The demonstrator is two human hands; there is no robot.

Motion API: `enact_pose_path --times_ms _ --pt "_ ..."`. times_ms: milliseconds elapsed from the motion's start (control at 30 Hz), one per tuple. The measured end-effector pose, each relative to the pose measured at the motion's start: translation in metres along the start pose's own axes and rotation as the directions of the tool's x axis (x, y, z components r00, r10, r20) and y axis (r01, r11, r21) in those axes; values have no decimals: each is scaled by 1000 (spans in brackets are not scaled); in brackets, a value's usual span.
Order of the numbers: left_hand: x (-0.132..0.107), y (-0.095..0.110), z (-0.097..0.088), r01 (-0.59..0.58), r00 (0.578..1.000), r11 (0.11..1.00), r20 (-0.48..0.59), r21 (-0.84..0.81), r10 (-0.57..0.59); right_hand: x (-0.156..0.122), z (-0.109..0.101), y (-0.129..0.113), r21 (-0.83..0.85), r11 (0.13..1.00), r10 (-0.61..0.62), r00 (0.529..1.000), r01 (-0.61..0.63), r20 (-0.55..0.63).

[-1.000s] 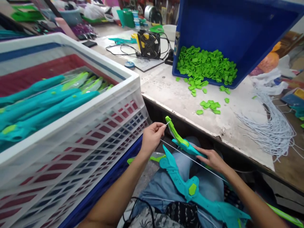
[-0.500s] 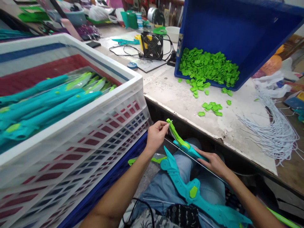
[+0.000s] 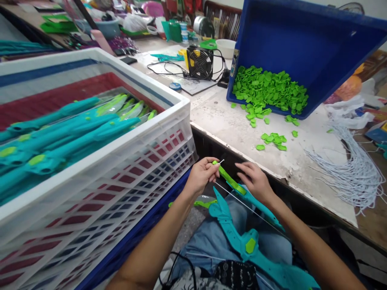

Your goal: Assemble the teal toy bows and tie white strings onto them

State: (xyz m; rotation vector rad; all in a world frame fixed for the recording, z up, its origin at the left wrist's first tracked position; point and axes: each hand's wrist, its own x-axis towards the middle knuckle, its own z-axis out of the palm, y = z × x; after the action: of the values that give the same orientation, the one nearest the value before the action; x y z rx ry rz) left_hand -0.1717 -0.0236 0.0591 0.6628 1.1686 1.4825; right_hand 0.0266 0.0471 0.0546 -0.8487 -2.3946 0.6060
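My left hand (image 3: 203, 174) pinches the green tip of a toy bow limb (image 3: 231, 180), and a short white string end pokes out past the fingertips. From there the white string (image 3: 242, 200) runs down to the right, beside the limb's teal section. My right hand (image 3: 255, 181) hovers just right of the green limb, fingers apart and holding nothing I can see. Across my lap lies a teal toy bow body (image 3: 231, 229) with a green hexagonal inlay (image 3: 250, 245). Another green limb piece (image 3: 205, 203) shows behind my left forearm.
At left stands a white plastic crate (image 3: 178, 105) of teal and green toy bows. A tipped blue bin (image 3: 281, 36) spills small green pieces (image 3: 272, 90) onto the worktable (image 3: 211, 117). White strings (image 3: 353, 169) lie at its right; a black fan (image 3: 200, 63) stands behind.
My right hand has left the teal section and moved up near the green tip, its fingers opening. My left hand stays at the tip, where more white string end now sticks out.
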Motion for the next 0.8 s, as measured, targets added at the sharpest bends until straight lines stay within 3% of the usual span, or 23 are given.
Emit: enact_pose_path --times_ms 100,200,467,567,633,700,800 --pt "-4 -1 -3 7 1000 1000 4 -10 -7 50 17 -12 259 965 19 996 -40 84" --pt "-6 -3 -6 7 1000 1000 -3 -19 -7 67 24 -20 381 922 25 991 -73 128" --pt "-7 -2 -9 30 999 999 24 -16 -30 72 15 -21 361 929 14 983 -80 183" --pt "-8 -2 -10 40 999 999 27 -4 -40 76 16 -24 351 936 -38 984 -26 174" --pt "-9 -1 -10 70 997 992 15 106 -72 74 19 -30 338 941 -52 988 -1 145" --pt "-9 -1 -9 46 997 940 -68 339 -24 71 24 -37 326 945 -24 992 -18 123" --pt "-9 -3 -4 -112 954 760 -146 640 263 71 28 -35 337 932 102 990 -130 100"
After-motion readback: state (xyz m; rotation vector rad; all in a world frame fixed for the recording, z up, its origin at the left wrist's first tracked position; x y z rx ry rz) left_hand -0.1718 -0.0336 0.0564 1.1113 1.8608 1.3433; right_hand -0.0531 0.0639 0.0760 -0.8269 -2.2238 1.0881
